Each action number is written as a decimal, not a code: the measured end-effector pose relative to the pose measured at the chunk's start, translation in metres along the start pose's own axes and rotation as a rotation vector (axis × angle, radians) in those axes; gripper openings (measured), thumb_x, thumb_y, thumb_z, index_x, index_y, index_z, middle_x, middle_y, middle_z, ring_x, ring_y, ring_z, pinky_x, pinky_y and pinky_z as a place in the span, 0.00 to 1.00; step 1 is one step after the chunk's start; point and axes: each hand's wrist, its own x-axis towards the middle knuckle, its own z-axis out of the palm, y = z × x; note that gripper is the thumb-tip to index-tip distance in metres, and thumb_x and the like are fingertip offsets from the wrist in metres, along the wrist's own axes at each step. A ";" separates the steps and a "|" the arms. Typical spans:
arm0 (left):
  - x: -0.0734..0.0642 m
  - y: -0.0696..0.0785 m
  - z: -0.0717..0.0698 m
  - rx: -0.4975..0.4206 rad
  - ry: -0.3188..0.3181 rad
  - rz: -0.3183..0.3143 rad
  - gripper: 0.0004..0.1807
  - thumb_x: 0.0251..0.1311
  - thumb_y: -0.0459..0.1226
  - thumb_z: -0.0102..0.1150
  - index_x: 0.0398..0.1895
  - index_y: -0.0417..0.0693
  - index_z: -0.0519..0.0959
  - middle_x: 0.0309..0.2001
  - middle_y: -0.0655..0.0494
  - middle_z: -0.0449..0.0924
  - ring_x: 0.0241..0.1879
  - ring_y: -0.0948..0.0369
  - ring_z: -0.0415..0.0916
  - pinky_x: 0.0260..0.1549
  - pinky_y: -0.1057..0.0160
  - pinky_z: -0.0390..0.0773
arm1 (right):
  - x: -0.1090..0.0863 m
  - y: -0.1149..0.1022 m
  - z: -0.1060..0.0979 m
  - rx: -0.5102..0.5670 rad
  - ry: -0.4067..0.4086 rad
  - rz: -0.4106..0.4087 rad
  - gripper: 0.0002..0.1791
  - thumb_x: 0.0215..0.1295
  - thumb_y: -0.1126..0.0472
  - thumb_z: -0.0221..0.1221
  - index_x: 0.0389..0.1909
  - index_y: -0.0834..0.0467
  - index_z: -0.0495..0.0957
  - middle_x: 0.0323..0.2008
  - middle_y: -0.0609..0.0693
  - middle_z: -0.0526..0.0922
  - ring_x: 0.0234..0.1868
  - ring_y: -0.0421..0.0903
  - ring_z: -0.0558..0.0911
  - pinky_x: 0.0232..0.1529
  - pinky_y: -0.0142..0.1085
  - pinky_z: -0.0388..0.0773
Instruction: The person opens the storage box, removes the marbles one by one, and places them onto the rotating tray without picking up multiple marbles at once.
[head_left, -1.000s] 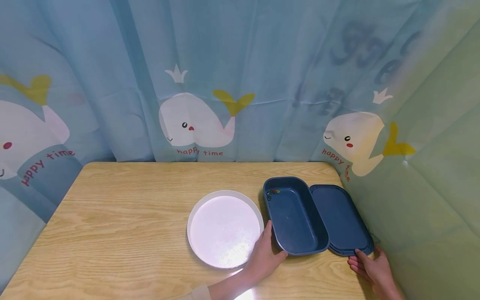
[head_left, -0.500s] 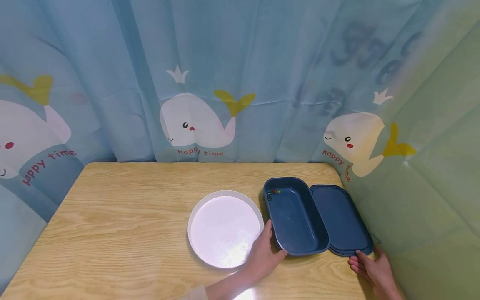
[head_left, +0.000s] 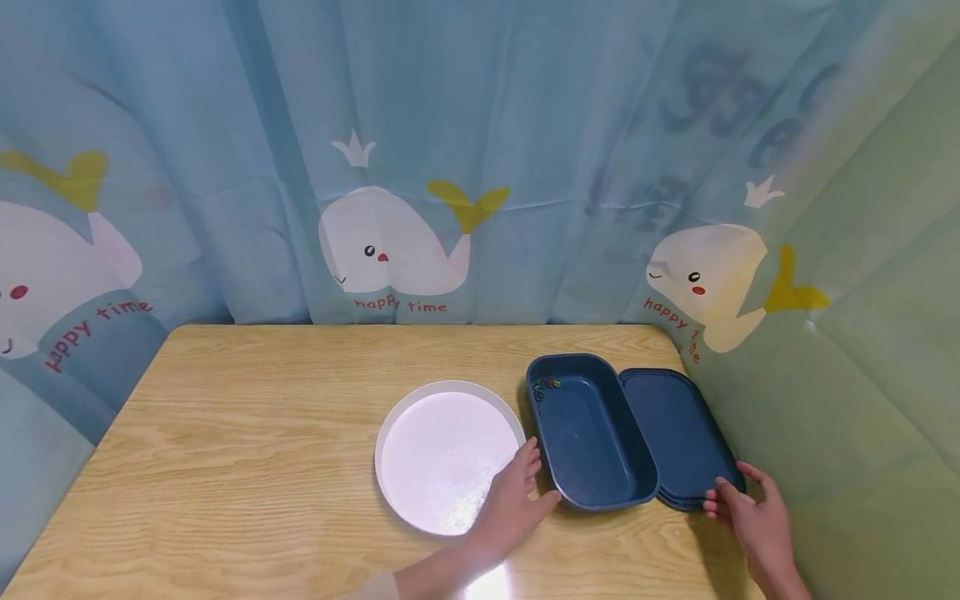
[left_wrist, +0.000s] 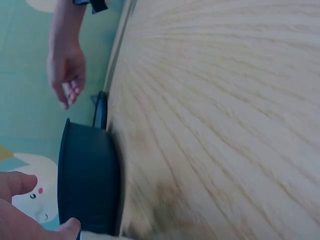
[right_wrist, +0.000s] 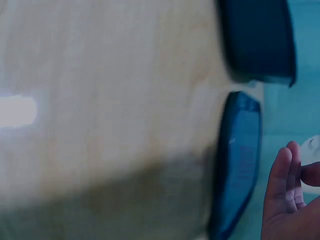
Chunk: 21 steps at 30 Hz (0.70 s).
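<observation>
In the head view a deep blue rectangular box (head_left: 588, 433) stands on the table, with several small green and red pieces (head_left: 547, 384) in its far left corner. My left hand (head_left: 510, 500) is at the box's near left corner, fingers loosely spread between it and a round white plate (head_left: 450, 458). To the box's right lies its flat blue lid (head_left: 678, 433). Over the lid's near right corner hovers my right hand (head_left: 757, 517). In the right wrist view the fingers (right_wrist: 280, 185) are raised apart from the lid (right_wrist: 240, 165), holding nothing.
The wooden table (head_left: 225, 450) extends far to the left. A blue curtain (head_left: 540, 250) with printed whales hangs behind it. On the right, a green curtain (head_left: 885, 433) falls close beside the lid and my right hand.
My right hand has let go of the lid's near edge and risen above it. The left hand has drawn slightly left, off the box. Box, lid and plate look unmoved.
</observation>
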 end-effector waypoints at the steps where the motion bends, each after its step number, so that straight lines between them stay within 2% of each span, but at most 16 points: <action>1: 0.000 0.000 -0.002 -0.007 -0.003 0.003 0.42 0.60 0.33 0.66 0.74 0.32 0.56 0.68 0.34 0.66 0.66 0.42 0.67 0.61 0.49 0.72 | -0.002 -0.004 0.002 -0.006 -0.014 -0.033 0.30 0.74 0.65 0.54 0.71 0.61 0.53 0.23 0.49 0.85 0.22 0.42 0.85 0.25 0.33 0.84; 4: -0.001 0.000 -0.009 -0.006 -0.014 0.015 0.41 0.60 0.33 0.65 0.73 0.32 0.57 0.68 0.35 0.66 0.66 0.42 0.67 0.62 0.49 0.70 | -0.007 -0.018 0.007 0.015 -0.064 -0.098 0.22 0.72 0.62 0.58 0.62 0.54 0.62 0.25 0.49 0.86 0.23 0.44 0.86 0.26 0.33 0.84; 6: -0.002 0.000 -0.013 -0.013 -0.021 0.026 0.40 0.61 0.32 0.65 0.73 0.31 0.57 0.68 0.34 0.66 0.66 0.42 0.67 0.62 0.49 0.69 | -0.010 -0.028 0.012 -0.026 -0.096 -0.129 0.18 0.72 0.60 0.59 0.58 0.51 0.66 0.26 0.47 0.87 0.24 0.43 0.86 0.28 0.32 0.84; 11: -0.003 0.001 -0.024 0.017 -0.033 0.070 0.37 0.62 0.31 0.63 0.72 0.30 0.59 0.68 0.35 0.66 0.66 0.44 0.67 0.64 0.53 0.68 | -0.015 -0.045 0.026 -0.064 -0.181 -0.249 0.10 0.71 0.61 0.60 0.50 0.54 0.75 0.28 0.50 0.87 0.26 0.45 0.86 0.30 0.34 0.85; 16: -0.006 0.004 -0.037 0.144 -0.046 0.134 0.34 0.64 0.34 0.62 0.71 0.33 0.63 0.68 0.41 0.69 0.65 0.49 0.69 0.65 0.53 0.67 | -0.016 -0.057 0.038 -0.060 -0.259 -0.336 0.08 0.70 0.63 0.60 0.47 0.59 0.78 0.30 0.51 0.87 0.29 0.46 0.87 0.33 0.35 0.85; 21: -0.012 0.005 -0.047 0.279 -0.044 0.152 0.32 0.66 0.37 0.61 0.72 0.39 0.65 0.68 0.48 0.70 0.65 0.52 0.70 0.65 0.51 0.67 | -0.014 -0.068 0.048 -0.095 -0.316 -0.415 0.10 0.71 0.64 0.59 0.49 0.65 0.77 0.34 0.51 0.88 0.33 0.46 0.87 0.35 0.34 0.85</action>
